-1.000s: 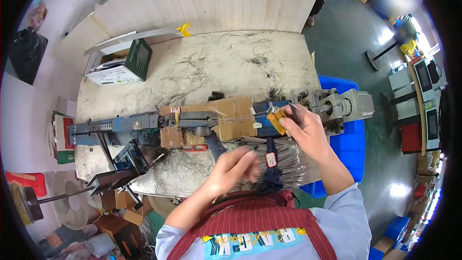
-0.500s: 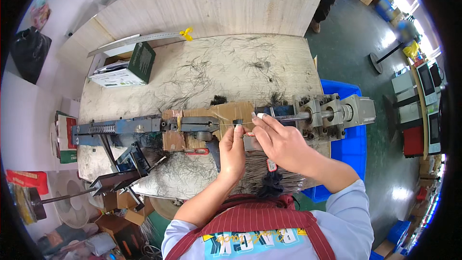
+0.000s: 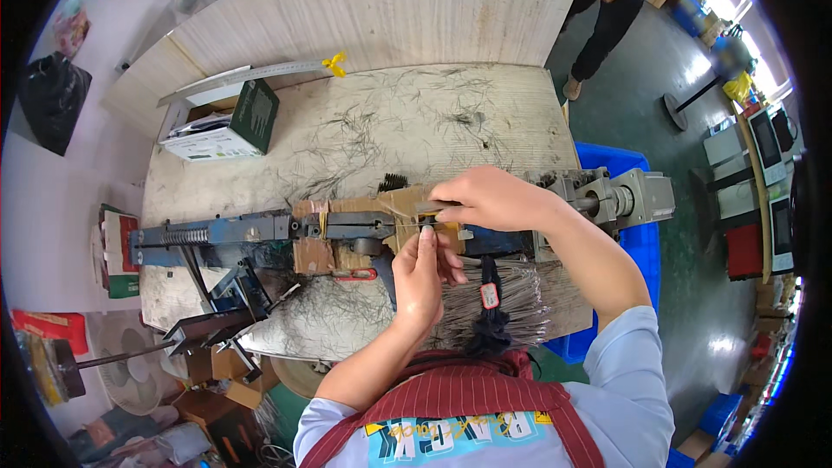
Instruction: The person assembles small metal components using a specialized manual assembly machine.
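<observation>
My left hand (image 3: 419, 279) is in front of the clamp jaws, thumb and forefinger pinched on a small tuft of dark bristles (image 3: 425, 220). Just beyond it, my right hand (image 3: 496, 199) reaches in from the right, palm down. Its closed fingers grip a thin grey strip (image 3: 428, 205), whose exact kind is unclear, over the bristles. Both hands work above a cardboard-covered part (image 3: 399, 201) of a long blue bench machine (image 3: 234, 230). The machine's narrow metal jaws (image 3: 351, 230) point at my left thumb.
A bundle of thin metal wires (image 3: 520, 299) lies near my right forearm, beside a dark cloth. Loose bristles litter the worktable (image 3: 416, 113). A white-green box (image 3: 225, 134) and a steel ruler (image 3: 251, 76) stand at the back left. Another person (image 3: 611, 4) stands beyond the board.
My right hand has moved left and up, from the shaft on the right to over the bristles. My left hand stays nearly in place. The other person has come further into view.
</observation>
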Demonstrator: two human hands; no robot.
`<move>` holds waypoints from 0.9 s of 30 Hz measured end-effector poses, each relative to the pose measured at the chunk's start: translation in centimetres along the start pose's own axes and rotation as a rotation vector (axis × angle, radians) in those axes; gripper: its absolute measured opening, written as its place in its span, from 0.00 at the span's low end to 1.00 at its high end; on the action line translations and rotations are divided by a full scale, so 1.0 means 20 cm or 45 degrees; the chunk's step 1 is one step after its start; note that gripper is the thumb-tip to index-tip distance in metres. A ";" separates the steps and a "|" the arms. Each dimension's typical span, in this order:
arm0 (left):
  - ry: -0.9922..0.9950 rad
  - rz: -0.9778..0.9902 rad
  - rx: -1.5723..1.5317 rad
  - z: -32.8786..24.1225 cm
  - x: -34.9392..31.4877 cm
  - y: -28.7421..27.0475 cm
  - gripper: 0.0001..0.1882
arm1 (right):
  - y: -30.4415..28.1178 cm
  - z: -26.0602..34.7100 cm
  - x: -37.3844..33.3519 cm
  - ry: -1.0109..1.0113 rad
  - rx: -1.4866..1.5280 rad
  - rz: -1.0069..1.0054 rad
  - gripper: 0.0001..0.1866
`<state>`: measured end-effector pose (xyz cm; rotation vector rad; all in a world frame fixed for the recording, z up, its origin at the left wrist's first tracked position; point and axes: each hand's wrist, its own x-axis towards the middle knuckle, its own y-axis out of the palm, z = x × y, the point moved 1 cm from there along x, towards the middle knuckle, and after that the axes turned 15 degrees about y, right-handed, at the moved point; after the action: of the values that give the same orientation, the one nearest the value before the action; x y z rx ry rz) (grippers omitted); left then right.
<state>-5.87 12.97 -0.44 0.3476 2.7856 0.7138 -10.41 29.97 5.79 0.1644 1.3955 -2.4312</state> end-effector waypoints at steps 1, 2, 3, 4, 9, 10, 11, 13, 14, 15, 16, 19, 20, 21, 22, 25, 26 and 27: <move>-0.007 -0.020 -0.010 0.00 0.00 0.00 0.17 | -0.01 -0.01 -0.01 -0.053 0.073 0.022 0.11; -0.009 -0.020 -0.013 0.00 0.00 0.01 0.17 | -0.01 0.00 -0.01 -0.051 0.072 0.024 0.11; -0.021 -0.011 -0.013 -0.01 0.00 0.01 0.17 | -0.01 0.01 -0.01 0.010 0.024 0.016 0.12; -0.034 -0.002 -0.010 -0.01 0.00 0.01 0.17 | 0.00 0.02 -0.01 0.071 -0.021 0.008 0.12; 0.003 0.033 -0.146 -0.02 0.01 0.01 0.18 | -0.01 0.01 0.04 0.306 0.281 0.287 0.13; -0.017 -0.063 -0.260 -0.05 0.00 0.03 0.20 | -0.02 0.02 0.04 0.382 0.284 0.331 0.14; -0.154 0.071 -0.408 -0.10 0.00 0.02 0.26 | -0.04 0.04 0.03 0.379 0.288 0.334 0.14; -0.211 0.005 -0.574 -0.15 0.00 0.02 0.28 | -0.08 0.08 0.01 0.283 -0.255 0.071 0.13; -0.268 -0.058 -0.744 -0.17 0.00 0.02 0.29 | -0.08 0.06 -0.01 0.285 -0.253 0.073 0.13; -0.272 -0.104 -0.747 -0.21 -0.01 0.00 0.32 | -0.08 0.03 -0.04 0.188 -0.149 -0.113 0.13; -0.273 -0.106 -0.748 -0.22 -0.03 -0.01 0.32 | -0.08 0.00 -0.08 0.088 -0.046 -0.298 0.13; -0.208 -0.047 -0.776 -0.23 -0.04 -0.02 0.31 | -0.11 0.03 -0.21 0.098 0.419 -0.243 0.12; -0.208 -0.050 -0.776 -0.23 -0.04 -0.03 0.31 | -0.07 0.05 -0.23 0.098 0.420 -0.240 0.12; -0.217 -0.050 -0.777 -0.22 -0.03 -0.04 0.30 | -0.03 0.06 -0.26 0.102 0.463 -0.291 0.12; -0.225 -0.043 -0.778 -0.22 -0.03 -0.04 0.30 | 0.01 0.07 -0.27 0.107 0.504 -0.347 0.11; -0.254 -0.070 -0.812 -0.20 -0.04 -0.05 0.28 | 0.13 0.13 -0.26 -0.225 0.192 -0.622 0.07; -0.254 -0.066 -0.808 -0.19 -0.04 -0.06 0.28 | 0.17 0.14 -0.25 -0.230 0.200 -0.652 0.06; -0.250 -0.073 -0.850 -0.18 -0.04 -0.06 0.28 | 0.19 0.13 -0.23 -0.230 0.201 -0.657 0.06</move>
<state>-6.35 10.12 2.13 0.1868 2.1983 1.4336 -4.71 27.05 5.19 -0.4214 1.2836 -2.8780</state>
